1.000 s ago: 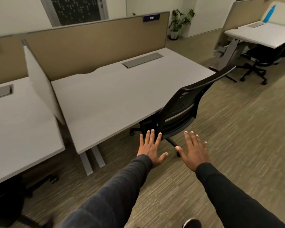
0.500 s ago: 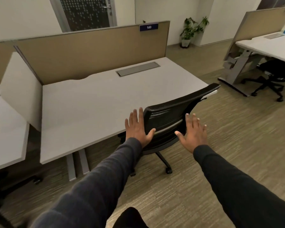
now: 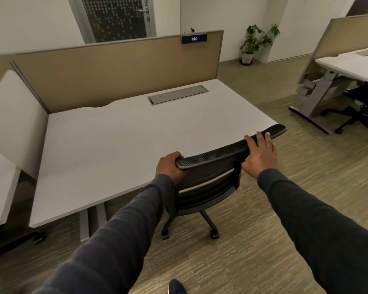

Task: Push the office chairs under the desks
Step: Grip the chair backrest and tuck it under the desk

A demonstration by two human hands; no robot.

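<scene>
- Carpet [image 3: 253, 240]: covers the whole visible floor; all furniture stands on it.
- Desk [image 3: 115, 145]: pale top, directly ahead. Nothing lies loose on the top.
- Partition [image 3: 115, 71]: tan panel, upright along the far edge of the desk.
- Side screen [image 3: 15, 124]: pale panel, upright at the left edge of the desk.
- Second desk [image 3: 352, 66]: far right, well apart from the first, with its own tan panel behind it.
- Chair [image 3: 210, 181]: black, mesh backrest. It stands at the front edge of the desk near the right corner, with the backrest towards the person. The wheels rest on the carpet in front of the desk. How far the seat reaches under the top cannot be told.
- Second chair [image 3: 365, 107]: black, partly under the second desk.
- Pot [image 3: 247, 58]: pale, on the floor by the far wall. It holds a green plant [image 3: 259, 37].
- Cable hatch [image 3: 177, 94]: grey, set into the desk top near the partition. The lid is closed, so any contents are hidden.
- Right hand [image 3: 260, 155]: flat, fingers straight. It presses on the backrest with the fingertips over the top rim.
- Left hand [image 3: 170, 166]: fingers curled round the left end of the top rim, grasping the chair.
- Number plate [image 3: 193, 38]: blue, reads 140, on the top right of the partition.
</scene>
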